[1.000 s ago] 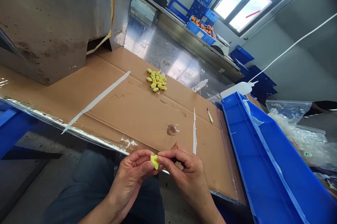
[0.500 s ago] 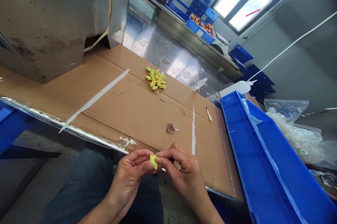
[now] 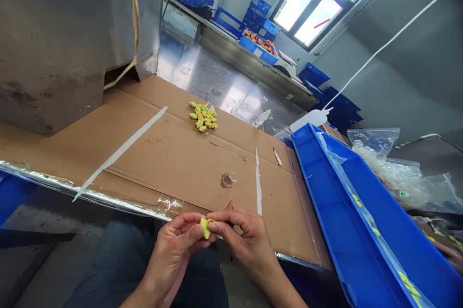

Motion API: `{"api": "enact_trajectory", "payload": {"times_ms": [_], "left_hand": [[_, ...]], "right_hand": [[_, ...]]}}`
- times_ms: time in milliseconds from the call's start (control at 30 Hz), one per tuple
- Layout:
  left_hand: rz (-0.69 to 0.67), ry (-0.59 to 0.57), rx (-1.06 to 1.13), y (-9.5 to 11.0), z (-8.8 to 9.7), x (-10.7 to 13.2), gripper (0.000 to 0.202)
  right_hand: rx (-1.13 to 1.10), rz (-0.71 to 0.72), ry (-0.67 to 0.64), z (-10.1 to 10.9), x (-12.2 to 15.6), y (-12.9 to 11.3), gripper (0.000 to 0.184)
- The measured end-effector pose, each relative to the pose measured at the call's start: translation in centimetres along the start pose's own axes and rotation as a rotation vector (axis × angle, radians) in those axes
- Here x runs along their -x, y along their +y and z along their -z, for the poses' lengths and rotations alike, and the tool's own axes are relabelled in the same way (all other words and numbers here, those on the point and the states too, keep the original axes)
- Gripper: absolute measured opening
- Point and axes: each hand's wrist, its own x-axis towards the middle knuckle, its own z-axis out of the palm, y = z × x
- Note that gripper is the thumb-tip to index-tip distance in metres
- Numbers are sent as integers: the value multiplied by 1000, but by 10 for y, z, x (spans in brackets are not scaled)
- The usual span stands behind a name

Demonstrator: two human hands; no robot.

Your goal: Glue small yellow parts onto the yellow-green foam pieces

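Brown cardboard worktop (image 3: 188,153) holds a finished-looking heap of small yellow toy pieces (image 3: 203,117), while left hand (image 3: 176,250) and right hand (image 3: 246,240) together pinch one more small yellow piece (image 3: 204,227) at its near edge.

a cardboard-covered bench (image 3: 188,158) carries a heap of yellow pieces (image 3: 203,117) and a small clear cap (image 3: 228,179).

Bright daylight from the windows (image 3: 311,1), glare on the steel bench (image 3: 202,74), wide-angle stretch at edges.
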Motion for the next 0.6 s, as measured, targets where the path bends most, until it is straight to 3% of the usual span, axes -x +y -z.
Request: {"api": "enact_trajectory", "payload": {"times_ms": [233,400,600], "left_hand": [[21,79,41,1,-5,5,22],[5,52,9,4,-7,7,22],[-111,28,-141,10,-14,16,21]], "right_hand": [[68,-35,15,6,1,-12,14],[24,-143,-4,2,1,-13,13],[-14,-100,38,5,7,-17,13]]}}
